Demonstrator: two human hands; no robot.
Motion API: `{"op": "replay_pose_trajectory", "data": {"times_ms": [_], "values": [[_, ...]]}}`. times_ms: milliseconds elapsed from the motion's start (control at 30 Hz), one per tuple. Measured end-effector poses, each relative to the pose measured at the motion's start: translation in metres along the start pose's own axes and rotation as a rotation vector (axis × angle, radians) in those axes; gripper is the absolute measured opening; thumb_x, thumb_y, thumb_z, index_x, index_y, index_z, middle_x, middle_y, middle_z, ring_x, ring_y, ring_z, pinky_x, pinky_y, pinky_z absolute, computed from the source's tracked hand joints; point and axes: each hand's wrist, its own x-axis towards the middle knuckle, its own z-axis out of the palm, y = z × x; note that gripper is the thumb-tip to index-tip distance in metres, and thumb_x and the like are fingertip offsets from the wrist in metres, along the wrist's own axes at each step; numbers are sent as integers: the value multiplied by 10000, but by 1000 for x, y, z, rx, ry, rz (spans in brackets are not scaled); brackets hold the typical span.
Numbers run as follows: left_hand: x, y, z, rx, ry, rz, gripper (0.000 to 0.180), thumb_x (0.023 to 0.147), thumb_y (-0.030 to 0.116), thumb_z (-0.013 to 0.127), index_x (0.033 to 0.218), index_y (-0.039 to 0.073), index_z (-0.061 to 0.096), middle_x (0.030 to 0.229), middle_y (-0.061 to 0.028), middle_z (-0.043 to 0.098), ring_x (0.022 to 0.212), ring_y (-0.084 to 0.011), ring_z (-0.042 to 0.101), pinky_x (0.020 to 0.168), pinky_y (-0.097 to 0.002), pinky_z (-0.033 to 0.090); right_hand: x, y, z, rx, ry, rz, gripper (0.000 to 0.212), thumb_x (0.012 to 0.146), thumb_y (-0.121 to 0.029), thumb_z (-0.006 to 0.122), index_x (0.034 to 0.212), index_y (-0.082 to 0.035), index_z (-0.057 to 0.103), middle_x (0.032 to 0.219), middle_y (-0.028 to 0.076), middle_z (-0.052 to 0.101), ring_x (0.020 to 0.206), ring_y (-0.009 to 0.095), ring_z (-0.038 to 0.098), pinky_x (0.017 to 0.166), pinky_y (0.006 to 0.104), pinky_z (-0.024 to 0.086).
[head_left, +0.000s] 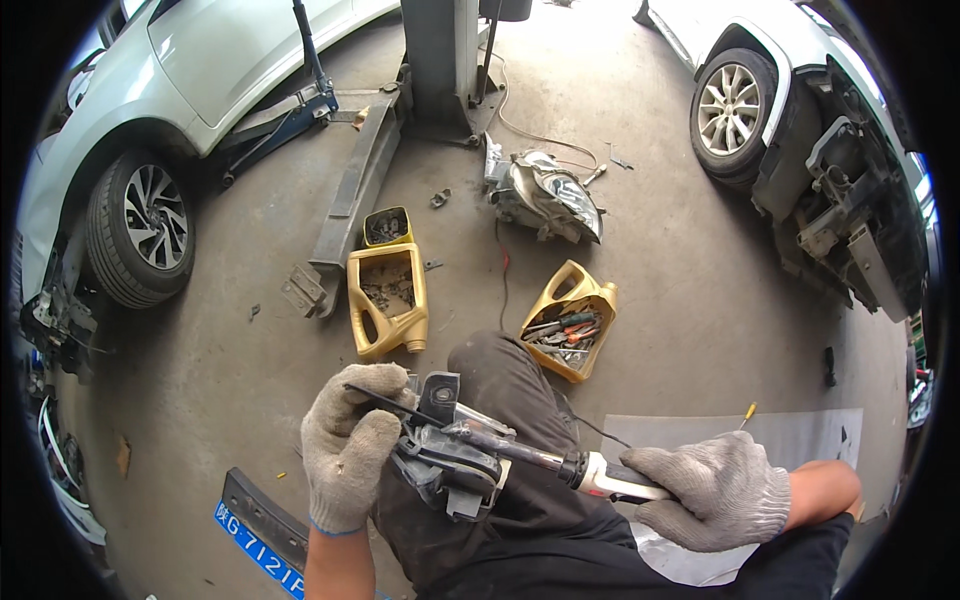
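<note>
My left hand (pixel 350 445), in a grey knitted glove, pinches a thin black rod (pixel 378 398) between thumb and fingers. The rod slants down to a black and grey car part (pixel 452 470) with brackets, lying over my legs. My right hand (pixel 712 492), gloved likewise, is closed around the white and black handle of a hot-air gun (pixel 592 474). Its long metal barrel points left, and the tip ends at the part beside the rod. Whether the left fingers also touch the part cannot be told.
Cut-open yellow jugs stand ahead, one with small hardware (pixel 420 300), another with hand tools (pixel 603 348). A headlight (pixel 548 200) lies beyond them. Cars flank both sides, near a lift post (pixel 440 70). A number plate on a black strip (pixel 262 535) and a grey sheet (pixel 800 432) lie nearby.
</note>
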Motion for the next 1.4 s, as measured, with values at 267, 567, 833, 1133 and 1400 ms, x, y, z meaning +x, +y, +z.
{"op": "replay_pose_trajectory", "data": {"times_ms": [267, 567, 833, 1133, 1400], "values": [[4, -8, 13, -3, 68, 111, 149, 937, 99, 664, 1003, -34, 669, 985, -76, 629, 895, -143, 607, 824, -284, 504, -1, 4, -1, 3, -22, 13, 451, 852, -307, 734, 1203, -46, 623, 632, 94, 635, 521, 271, 659, 445, 387, 498], [8, -12, 13, 104, 86, 206, 182, 950, 157, 680, 975, -24, 671, 999, -70, 618, 929, -148, 579, 846, -288, 476, 0, 3, -1, 53, 6, 21, 435, 849, -278, 731, 1191, -34, 620, 632, 99, 633, 527, 278, 660, 458, 396, 503], [4, -17, 9, -2, 72, 147, 149, 942, 106, 675, 1000, -31, 673, 993, -69, 634, 917, -150, 594, 854, -291, 484, 1, 2, -2, 82, -12, 27, 439, 837, -258, 731, 1202, -38, 625, 650, 114, 643, 549, 296, 665, 484, 408, 514], [0, -17, 7, -118, 84, 78, 197, 898, -19, 688, 1093, -32, 669, 1047, -90, 692, 935, -154, 648, 891, -304, 527, 0, 2, -1, 147, -32, 39, 399, 852, -212, 730, 1194, -22, 647, 668, 101, 651, 538, 268, 658, 486, 378, 502], [1, -17, 7, -136, 74, 68, 182, 893, -25, 683, 1075, -34, 674, 1033, -88, 691, 929, -156, 642, 882, -299, 523, -2, 3, 2, 125, -21, 29, 393, 860, -227, 735, 1189, -28, 650, 635, 86, 637, 508, 253, 647, 461, 370, 487]]}}
